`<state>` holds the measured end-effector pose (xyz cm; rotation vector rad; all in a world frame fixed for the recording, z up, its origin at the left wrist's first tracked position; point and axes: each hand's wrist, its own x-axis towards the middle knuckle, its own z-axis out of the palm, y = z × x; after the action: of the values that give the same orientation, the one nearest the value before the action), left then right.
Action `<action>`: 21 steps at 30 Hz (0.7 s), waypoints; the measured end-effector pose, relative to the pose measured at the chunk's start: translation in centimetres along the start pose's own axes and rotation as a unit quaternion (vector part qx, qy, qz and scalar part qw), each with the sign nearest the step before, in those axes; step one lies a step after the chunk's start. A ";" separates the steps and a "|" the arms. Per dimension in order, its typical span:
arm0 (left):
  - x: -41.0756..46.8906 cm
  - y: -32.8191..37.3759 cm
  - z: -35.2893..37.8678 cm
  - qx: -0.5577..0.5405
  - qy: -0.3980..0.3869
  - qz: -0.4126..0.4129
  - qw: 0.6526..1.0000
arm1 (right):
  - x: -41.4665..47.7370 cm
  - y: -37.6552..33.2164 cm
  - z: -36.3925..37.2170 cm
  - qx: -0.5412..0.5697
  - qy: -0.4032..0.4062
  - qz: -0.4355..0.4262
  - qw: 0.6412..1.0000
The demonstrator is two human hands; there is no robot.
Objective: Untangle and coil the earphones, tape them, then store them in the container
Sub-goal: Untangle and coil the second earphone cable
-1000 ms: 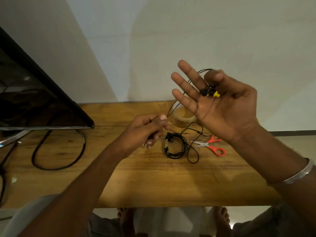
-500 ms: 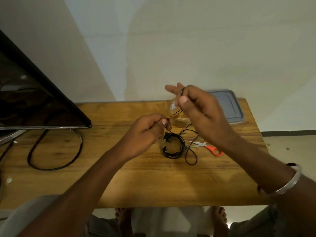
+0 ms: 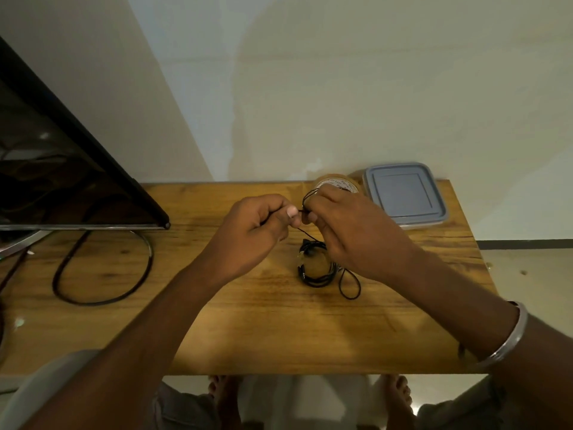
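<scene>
Both hands now close together above the wooden surface (image 3: 248, 321): left hand (image 3: 257, 231) and right hand (image 3: 350, 234) each pinching the thin black earphone cable (image 3: 305, 201), thumbs nearly touching. Right hand lower than a second ago, no longer open-palmed. Coiled earphones (image 3: 316, 268) lying beneath. Tape roll (image 3: 336, 183) and grey-lidded container (image 3: 406, 193) uncovered behind; scissors hidden.

Left hand (image 3: 259, 226) and right hand (image 3: 347, 231) raised, fingertips nearly touching, each grip pinched closed
</scene>
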<state>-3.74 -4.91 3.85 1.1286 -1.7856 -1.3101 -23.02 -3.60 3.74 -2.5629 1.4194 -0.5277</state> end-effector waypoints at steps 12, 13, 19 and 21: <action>0.5 0.3 -1.4 -0.038 0.060 0.045 0.996 | 0.0 -0.9 -2.6 0.783 -0.151 0.171 0.578; 0.5 0.5 -1.1 -0.059 0.048 0.037 0.996 | 0.1 -1.0 -2.9 0.841 -0.148 0.150 0.498; 0.3 -0.2 0.1 -0.077 -0.021 -0.021 0.997 | 0.3 -1.1 -4.5 0.919 -0.012 0.117 0.377; 0.2 -0.5 0.1 -0.015 -0.030 -0.030 0.999 | 0.4 -0.7 -5.2 0.916 0.035 0.119 0.382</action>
<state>-3.71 -5.11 3.32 1.1457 -1.7809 -1.4163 -24.24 -3.43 8.88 -0.4030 0.2653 -1.1118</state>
